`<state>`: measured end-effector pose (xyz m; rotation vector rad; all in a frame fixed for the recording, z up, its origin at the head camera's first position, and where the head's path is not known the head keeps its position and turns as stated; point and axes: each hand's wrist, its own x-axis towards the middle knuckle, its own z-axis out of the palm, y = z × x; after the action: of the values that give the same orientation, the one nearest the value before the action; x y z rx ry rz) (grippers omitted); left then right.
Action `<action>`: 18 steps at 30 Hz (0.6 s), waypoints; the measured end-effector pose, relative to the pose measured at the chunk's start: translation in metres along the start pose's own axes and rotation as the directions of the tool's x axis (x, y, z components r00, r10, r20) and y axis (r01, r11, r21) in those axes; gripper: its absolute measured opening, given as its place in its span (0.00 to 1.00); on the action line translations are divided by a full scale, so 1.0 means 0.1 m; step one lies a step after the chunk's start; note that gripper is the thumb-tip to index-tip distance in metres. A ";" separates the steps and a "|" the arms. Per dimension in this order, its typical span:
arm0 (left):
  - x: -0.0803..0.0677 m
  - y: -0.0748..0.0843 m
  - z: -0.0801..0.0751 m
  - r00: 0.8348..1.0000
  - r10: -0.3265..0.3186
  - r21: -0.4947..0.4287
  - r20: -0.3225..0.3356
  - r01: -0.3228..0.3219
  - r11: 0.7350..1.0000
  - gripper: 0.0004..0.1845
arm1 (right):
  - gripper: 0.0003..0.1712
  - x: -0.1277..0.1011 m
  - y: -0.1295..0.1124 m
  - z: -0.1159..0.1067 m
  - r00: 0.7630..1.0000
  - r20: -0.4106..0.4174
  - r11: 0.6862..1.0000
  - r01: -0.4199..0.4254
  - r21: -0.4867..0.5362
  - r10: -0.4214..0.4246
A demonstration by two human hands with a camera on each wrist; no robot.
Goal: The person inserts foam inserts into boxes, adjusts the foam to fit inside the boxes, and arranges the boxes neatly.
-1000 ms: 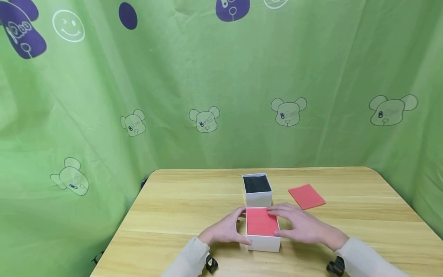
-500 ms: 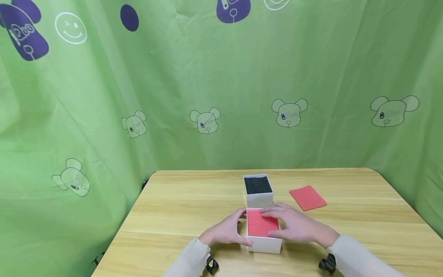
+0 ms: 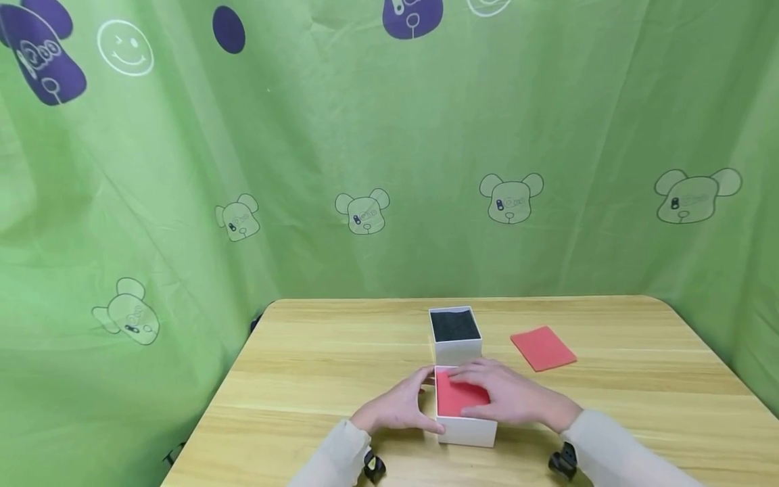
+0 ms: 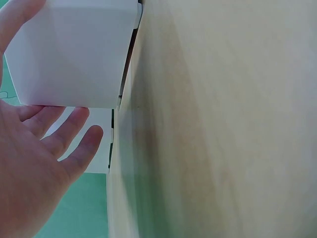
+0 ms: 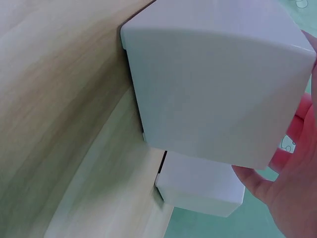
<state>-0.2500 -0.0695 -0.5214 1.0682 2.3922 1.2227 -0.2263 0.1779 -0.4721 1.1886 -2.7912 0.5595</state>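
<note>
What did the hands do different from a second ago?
The right hand slid leftward, further over the red pad in the near white box, covering more of it. The left hand stayed against the box's left side. The black-lined box and loose red pad did not move.

Bright, even light with soft shadows

The head view is sharp and bright, with only faint shadows under the white cardboard box on the pale wooden table. Both wrist views are blurry up close, and the table looks smeared and bent near the edges. No glare shows.
</note>
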 end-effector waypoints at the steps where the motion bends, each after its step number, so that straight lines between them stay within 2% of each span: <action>1: 0.00 0.00 0.00 1.000 0.000 0.000 0.000 0.000 1.000 0.51 | 0.34 0.01 0.00 0.00 1.000 0.001 1.000 0.001 0.003 -0.001; 9: -0.01 0.01 0.00 1.000 -0.012 -0.012 0.008 0.012 1.000 0.52 | 0.34 -0.10 0.02 -0.08 1.000 -0.026 1.000 -0.009 -0.008 0.009; 18: -0.01 0.01 0.00 1.000 -0.019 -0.014 -0.002 0.019 1.000 0.52 | 0.34 -0.19 0.03 -0.16 0.998 0.002 0.998 -0.066 -0.007 0.066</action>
<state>-0.2484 -0.0696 -0.5209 1.0387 2.3867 1.2331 -0.2165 0.1979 -0.4620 1.1000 -2.8404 0.5531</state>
